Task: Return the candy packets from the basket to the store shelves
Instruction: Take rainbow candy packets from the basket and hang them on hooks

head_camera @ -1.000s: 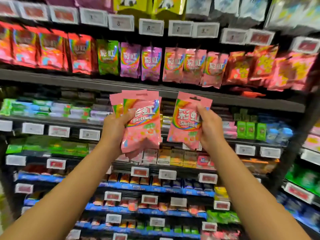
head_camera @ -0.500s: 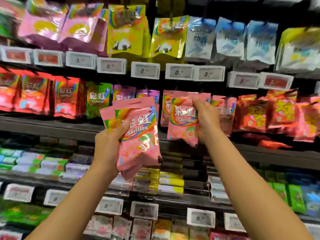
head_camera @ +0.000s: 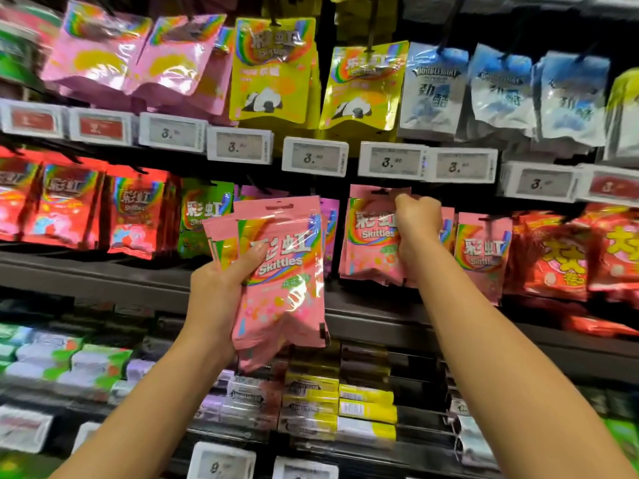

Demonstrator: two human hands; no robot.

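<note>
My left hand [head_camera: 221, 288] grips a stack of pink Skittles packets [head_camera: 280, 292], held upright in front of the middle shelf. My right hand [head_camera: 415, 229] pinches a single pink Skittles packet [head_camera: 371, 236] near its top, pressed up against the hanging row under the price tags. More pink packets [head_camera: 484, 250] of the same kind hang just to the right of it. The basket is out of view.
Red packets [head_camera: 69, 209] and a green packet [head_camera: 204, 216] hang left, orange-red ones [head_camera: 567, 257] right. Yellow panda bags [head_camera: 273, 70] and blue-white bags [head_camera: 501, 88] hang above. A row of price tags [head_camera: 314, 157] lines the rail. Small gum packs [head_camera: 311, 392] fill lower shelves.
My right hand has carried its packet up and right to the hanging pink row. My left hand has risen with the stack. The view has tilted upward.
</note>
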